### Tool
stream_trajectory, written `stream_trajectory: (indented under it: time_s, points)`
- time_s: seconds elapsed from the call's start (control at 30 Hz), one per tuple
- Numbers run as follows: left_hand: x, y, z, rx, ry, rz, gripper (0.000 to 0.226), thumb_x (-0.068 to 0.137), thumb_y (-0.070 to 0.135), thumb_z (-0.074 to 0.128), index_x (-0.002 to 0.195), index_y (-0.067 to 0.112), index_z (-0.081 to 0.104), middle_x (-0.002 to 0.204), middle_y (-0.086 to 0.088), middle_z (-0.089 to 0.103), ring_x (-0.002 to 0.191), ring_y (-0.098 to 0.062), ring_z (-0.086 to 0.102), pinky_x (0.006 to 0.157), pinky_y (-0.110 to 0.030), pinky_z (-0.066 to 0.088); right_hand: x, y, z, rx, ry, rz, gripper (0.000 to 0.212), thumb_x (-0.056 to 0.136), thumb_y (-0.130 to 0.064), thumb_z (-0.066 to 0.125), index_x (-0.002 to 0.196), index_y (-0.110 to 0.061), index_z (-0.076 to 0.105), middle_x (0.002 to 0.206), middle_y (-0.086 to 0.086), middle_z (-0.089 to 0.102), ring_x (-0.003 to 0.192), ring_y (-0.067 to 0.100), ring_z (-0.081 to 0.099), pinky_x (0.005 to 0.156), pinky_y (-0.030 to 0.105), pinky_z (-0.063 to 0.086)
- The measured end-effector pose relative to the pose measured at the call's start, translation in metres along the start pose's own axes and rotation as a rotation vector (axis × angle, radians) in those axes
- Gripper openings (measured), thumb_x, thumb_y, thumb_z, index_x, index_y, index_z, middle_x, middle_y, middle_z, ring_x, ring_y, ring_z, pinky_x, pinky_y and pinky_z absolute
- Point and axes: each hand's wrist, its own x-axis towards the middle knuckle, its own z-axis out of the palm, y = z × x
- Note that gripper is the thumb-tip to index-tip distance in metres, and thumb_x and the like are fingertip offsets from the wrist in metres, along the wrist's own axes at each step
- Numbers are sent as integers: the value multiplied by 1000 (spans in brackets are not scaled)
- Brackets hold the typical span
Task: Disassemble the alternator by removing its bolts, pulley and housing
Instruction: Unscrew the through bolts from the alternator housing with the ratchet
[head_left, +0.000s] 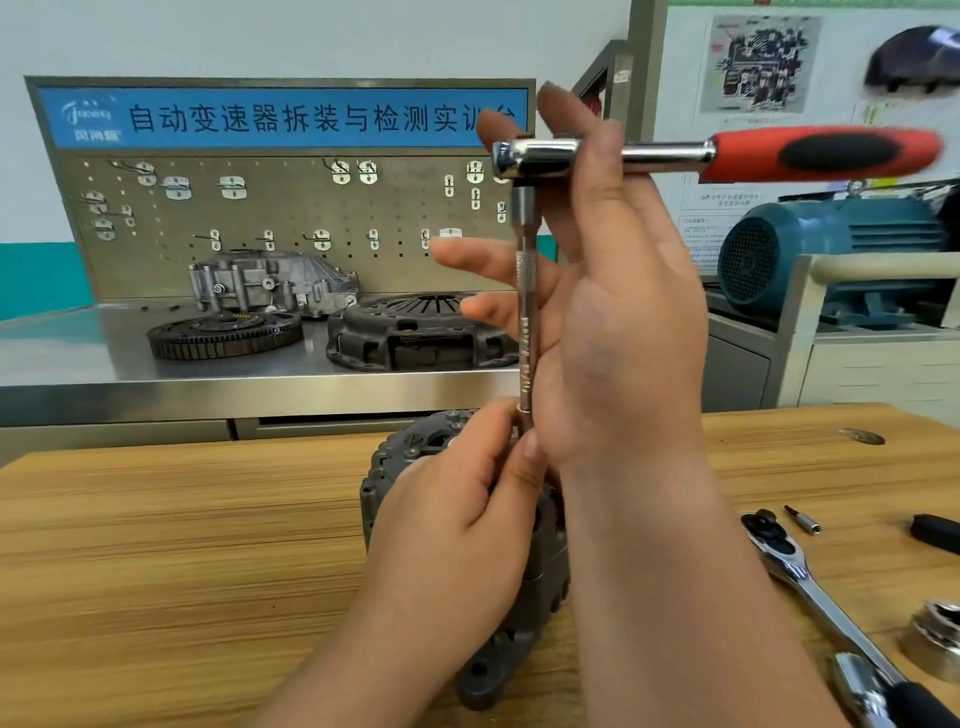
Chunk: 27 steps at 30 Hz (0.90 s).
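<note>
The alternator stands on the table, mostly hidden behind the hands. An extension rises upright from its top to a ratchet (red handle pointing right, blurred). The left hand pinches the extension's lower end between thumb and fingertips, just above the alternator. The right hand has its fingers spread and fairly straight beside the extension, one lying across the ratchet head. A spare ratchet, a bit and a socket lie on the table's right side.
</note>
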Motion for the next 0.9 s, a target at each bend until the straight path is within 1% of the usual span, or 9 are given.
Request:
stream_trajectory:
  time_s: [0.1,0.2,0.3,0.37,0.47,0.57,0.67,0.8,0.9]
  points:
    - [0,0,-1,51,-10,5,36,88,53,38,92,24,59,78,3,67,78,-22,62,71,-54,50,0,-1,-2,31,24,49,31,104,-35,34,118,-18,55,118,10,69,58,19,68,43,20,48]
    - [2,1,-1,61,3,-9,31,85,49,41,88,24,60,75,8,67,73,-16,61,69,-53,50,-1,-1,-1,-10,40,1,27,103,-30,41,121,-21,58,125,9,63,64,17,67,44,19,48]
    - [2,0,0,25,19,-24,26,84,46,44,87,26,61,77,17,69,75,-11,63,70,-51,51,-1,-1,-1,-101,25,-117,24,98,-18,52,118,-23,63,111,2,62,76,18,64,49,19,48]
    - [2,-1,1,17,20,-37,23,83,45,44,91,30,61,79,20,70,77,-8,64,72,-50,53,-1,-1,0,-119,4,-143,22,94,-16,56,112,-26,64,106,-1,63,79,18,63,51,19,48]
    - [1,-2,0,34,15,-25,23,85,47,43,92,34,60,81,19,69,76,-5,63,71,-50,53,-2,0,1,-58,-9,-78,25,97,-20,51,119,-25,62,118,1,65,75,19,66,49,18,49]
    - [-1,0,-1,10,8,-16,35,87,56,39,96,29,60,83,8,70,80,-15,65,74,-53,53,-1,-1,0,13,12,-3,30,103,-29,40,125,-22,58,125,5,65,64,19,68,45,19,50]
    - [-2,1,-2,40,-7,-8,39,86,57,36,97,27,59,82,5,69,80,-16,64,73,-52,52,0,-2,-2,50,28,47,33,104,-36,33,121,-18,56,114,8,71,57,18,68,44,20,50]
    - [1,3,-2,65,-15,-39,32,85,50,39,88,25,59,77,11,68,74,-10,63,70,-51,52,-1,-1,-2,-19,35,-49,26,101,-26,46,122,-23,60,126,9,62,65,18,67,45,19,48]
    - [1,4,0,22,-10,-59,29,84,49,42,88,27,61,79,20,70,74,-5,64,72,-49,54,0,-2,-3,-108,8,-159,27,92,-17,56,119,-18,61,111,2,64,76,19,64,51,20,48]
